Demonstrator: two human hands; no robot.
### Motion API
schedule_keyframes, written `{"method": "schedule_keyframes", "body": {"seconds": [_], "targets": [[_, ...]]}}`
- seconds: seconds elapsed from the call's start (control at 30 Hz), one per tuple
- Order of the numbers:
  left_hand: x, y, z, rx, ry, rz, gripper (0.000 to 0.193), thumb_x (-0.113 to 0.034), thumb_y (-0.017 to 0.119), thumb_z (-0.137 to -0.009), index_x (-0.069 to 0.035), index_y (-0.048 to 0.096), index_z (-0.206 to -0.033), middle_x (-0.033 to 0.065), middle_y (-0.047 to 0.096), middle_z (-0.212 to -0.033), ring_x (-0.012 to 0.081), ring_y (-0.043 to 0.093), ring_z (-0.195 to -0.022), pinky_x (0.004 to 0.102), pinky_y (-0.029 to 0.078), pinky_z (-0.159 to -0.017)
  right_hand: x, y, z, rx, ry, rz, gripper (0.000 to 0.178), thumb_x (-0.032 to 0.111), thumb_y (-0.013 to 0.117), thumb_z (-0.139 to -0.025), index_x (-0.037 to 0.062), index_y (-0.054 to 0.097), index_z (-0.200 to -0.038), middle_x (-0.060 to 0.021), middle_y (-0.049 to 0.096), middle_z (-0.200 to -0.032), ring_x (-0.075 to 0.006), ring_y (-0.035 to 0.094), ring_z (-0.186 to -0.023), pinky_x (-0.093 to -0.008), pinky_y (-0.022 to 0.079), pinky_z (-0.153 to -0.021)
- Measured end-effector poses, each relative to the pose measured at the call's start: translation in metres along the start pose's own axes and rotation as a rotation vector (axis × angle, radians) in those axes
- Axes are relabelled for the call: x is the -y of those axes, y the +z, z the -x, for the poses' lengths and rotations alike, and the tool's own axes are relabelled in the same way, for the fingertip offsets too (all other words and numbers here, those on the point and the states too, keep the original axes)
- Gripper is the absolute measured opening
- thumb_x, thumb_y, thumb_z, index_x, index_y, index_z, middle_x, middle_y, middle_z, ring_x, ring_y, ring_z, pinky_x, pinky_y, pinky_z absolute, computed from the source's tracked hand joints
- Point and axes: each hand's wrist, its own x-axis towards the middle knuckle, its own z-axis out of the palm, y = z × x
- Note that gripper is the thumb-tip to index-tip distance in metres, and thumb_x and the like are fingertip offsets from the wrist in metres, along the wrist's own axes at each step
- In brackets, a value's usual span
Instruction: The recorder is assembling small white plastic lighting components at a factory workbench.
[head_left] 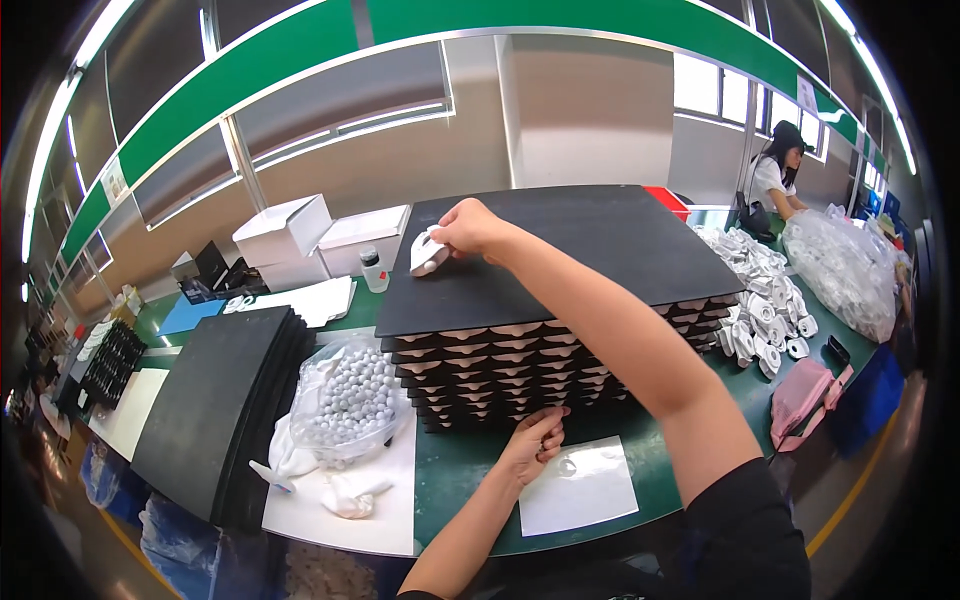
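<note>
My right hand point(468, 228) reaches across to the far left of a black top sheet point(560, 250). It is shut on a white plastic part point(428, 252) with a rounded, ring-like end, held at the surface of the sheet. Below that sheet is a stack of black layers point(480, 375) with pale parts showing between them. My left hand point(535, 445) is low in front of the stack, its fingers curled closed near the bottom layers. Whatever those fingers may hold is hidden. A white paper sheet point(580, 488) lies beside this hand on the green table.
A clear bag of white balls point(355, 400) and stacked black sheets point(215, 400) are on the left. Loose white parts point(765, 300) heap up at the right, near a pink pouch point(803, 400) and a large plastic bag point(840, 270). A person point(775, 175) works beyond.
</note>
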Motion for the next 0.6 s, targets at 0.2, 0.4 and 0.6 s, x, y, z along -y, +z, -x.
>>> {"method": "schedule_keyframes", "body": {"seconds": [0.2,0.4,0.6], "targets": [[0.002,-0.001,0.0,0.07,-0.035,0.067,0.015,-0.015,0.055,-0.086,-0.006,0.055,-0.098,-0.0029,0.039,-0.065,0.0049,0.031,-0.049,0.0163,0.02,-0.037,-0.015,0.007,-0.033,-0.074,0.103,0.022,0.023,0.018,0.067,-0.074,-0.0022,0.063,-0.084,-0.0093,0.061,-0.071,-0.0147,0.057,-0.052,-0.0255,0.05,-0.05],[0.001,-0.011,-0.004,0.103,-0.042,0.169,0.035,0.004,0.044,-0.074,-0.005,0.053,-0.106,0.0068,0.052,-0.086,0.0107,0.038,-0.057,0.0174,0.025,-0.039,-0.005,-0.047,0.023,-0.122,-0.306,-0.07,0.022,0.02,0.064,-0.074,0.0012,0.065,-0.085,-0.0089,0.064,-0.074,-0.0148,0.058,-0.065,-0.0278,0.049,-0.059],[-0.004,-0.007,-0.003,0.114,0.006,0.16,0.034,0.004,0.043,-0.075,-0.009,0.052,-0.104,0.008,0.052,-0.089,0.0109,0.038,-0.056,0.0171,0.026,-0.039,-0.04,-0.214,0.119,-0.792,-0.793,0.175,0.026,0.018,0.052,-0.087,0.0007,0.055,-0.105,-0.0103,0.06,-0.096,-0.0178,0.057,-0.085,-0.0273,0.045,-0.075]]}}
